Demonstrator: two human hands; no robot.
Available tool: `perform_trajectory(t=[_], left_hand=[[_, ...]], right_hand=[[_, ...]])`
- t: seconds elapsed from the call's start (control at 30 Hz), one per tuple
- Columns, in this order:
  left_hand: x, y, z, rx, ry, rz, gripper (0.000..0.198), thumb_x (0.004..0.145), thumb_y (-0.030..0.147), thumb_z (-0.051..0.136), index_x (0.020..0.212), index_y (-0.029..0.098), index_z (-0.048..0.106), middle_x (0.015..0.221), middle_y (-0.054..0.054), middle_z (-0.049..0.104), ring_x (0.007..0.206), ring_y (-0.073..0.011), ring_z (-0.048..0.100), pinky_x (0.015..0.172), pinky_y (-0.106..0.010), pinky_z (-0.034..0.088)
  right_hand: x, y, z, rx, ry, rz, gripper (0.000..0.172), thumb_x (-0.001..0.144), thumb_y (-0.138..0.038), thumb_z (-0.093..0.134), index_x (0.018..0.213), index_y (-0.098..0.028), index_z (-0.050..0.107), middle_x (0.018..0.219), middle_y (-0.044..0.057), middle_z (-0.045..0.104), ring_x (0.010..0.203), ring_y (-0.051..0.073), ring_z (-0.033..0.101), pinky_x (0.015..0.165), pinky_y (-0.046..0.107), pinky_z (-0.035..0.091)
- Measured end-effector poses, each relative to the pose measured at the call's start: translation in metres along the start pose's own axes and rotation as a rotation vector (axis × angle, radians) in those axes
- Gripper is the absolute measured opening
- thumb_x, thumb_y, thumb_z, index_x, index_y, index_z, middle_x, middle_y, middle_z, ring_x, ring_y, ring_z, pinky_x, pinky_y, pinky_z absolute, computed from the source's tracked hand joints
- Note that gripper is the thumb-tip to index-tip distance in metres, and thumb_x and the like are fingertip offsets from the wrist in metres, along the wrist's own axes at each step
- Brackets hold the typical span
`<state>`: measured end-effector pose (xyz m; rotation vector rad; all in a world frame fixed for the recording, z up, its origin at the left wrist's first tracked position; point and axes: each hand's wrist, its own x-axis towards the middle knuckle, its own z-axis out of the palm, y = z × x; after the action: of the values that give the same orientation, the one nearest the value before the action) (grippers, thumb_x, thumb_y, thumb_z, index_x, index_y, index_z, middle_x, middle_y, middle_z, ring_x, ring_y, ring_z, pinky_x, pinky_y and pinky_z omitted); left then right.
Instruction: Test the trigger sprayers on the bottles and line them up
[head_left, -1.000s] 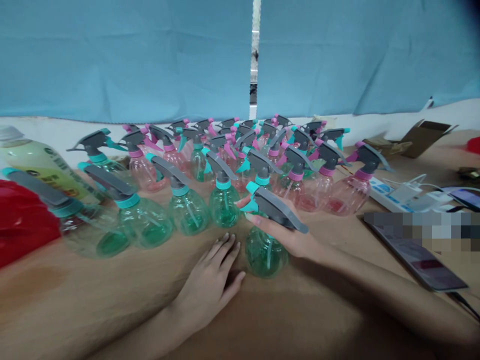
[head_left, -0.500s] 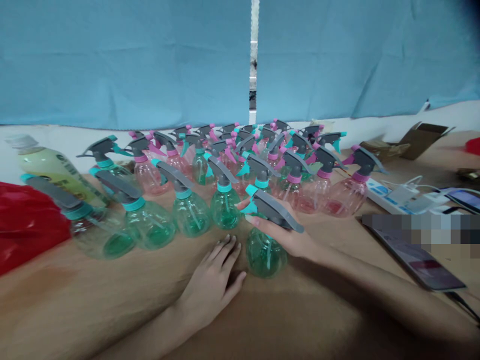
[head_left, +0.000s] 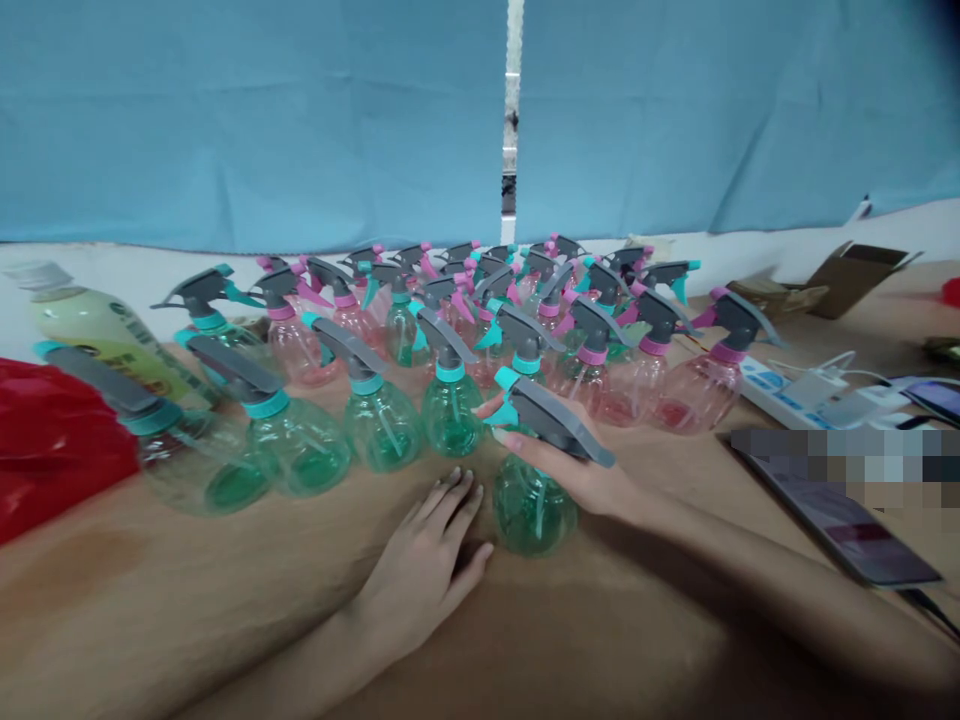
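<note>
My right hand [head_left: 581,470] is wrapped round the grey and teal spray head of a green spray bottle [head_left: 532,510] that stands on the brown table [head_left: 225,620] in front of me. My left hand [head_left: 424,570] lies flat on the table just left of that bottle, fingers stretched out and holding nothing. Behind them stands a crowd of several green spray bottles [head_left: 450,410] and pink spray bottles [head_left: 697,385], all with grey trigger heads.
A red plastic bag [head_left: 52,440] and a yellow-green bottle [head_left: 97,335] lie at the left. At the right are a white power strip [head_left: 787,390], a dark tablet [head_left: 840,520] and a cardboard box [head_left: 847,275]. A blue sheet [head_left: 262,120] hangs behind.
Both hands and the held bottle stay where they were. Only the view has shifted slightly.
</note>
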<state>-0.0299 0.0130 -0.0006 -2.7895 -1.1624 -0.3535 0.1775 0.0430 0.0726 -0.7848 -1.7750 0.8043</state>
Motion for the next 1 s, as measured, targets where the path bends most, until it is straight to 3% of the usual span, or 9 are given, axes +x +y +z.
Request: perform_trajectory(t=[0.5, 0.9, 1.0], left_hand=[[0.0014, 0.0009, -0.0019, 0.014, -0.027, 0.004, 0.051, 0.096, 0.038, 0.043, 0.133, 0.004, 0.044, 0.138, -0.018, 0.046, 0.130, -0.0290, 0.039, 0.104, -0.046, 0.037], [-0.0001, 0.0010, -0.0017, 0.023, -0.023, 0.002, 0.051, 0.096, 0.038, 0.042, 0.134, 0.004, 0.043, 0.139, -0.017, 0.045, 0.130, -0.0286, 0.039, 0.104, -0.046, 0.037], [0.0002, 0.0010, -0.0023, 0.019, -0.033, 0.002, 0.051, 0.096, 0.038, 0.042, 0.134, 0.004, 0.043, 0.139, -0.018, 0.045, 0.130, -0.0289, 0.039, 0.104, -0.046, 0.037]], right_hand=[[0.0023, -0.0022, -0.0012, -0.019, -0.008, 0.002, 0.009, 0.086, -0.032, 0.055, 0.086, -0.023, 0.057, 0.080, -0.001, 0.056, 0.074, 0.014, 0.053, 0.072, 0.030, 0.044], [0.0028, -0.0065, -0.0014, -0.068, 0.007, 0.010, 0.025, 0.086, -0.034, 0.054, 0.066, -0.022, 0.044, 0.063, -0.005, 0.036, 0.058, 0.011, 0.037, 0.055, 0.027, 0.034], [0.0033, -0.0067, -0.0019, -0.037, -0.009, 0.011, 0.017, 0.086, -0.032, 0.055, 0.073, -0.022, 0.051, 0.068, -0.004, 0.045, 0.063, 0.011, 0.045, 0.061, 0.028, 0.039]])
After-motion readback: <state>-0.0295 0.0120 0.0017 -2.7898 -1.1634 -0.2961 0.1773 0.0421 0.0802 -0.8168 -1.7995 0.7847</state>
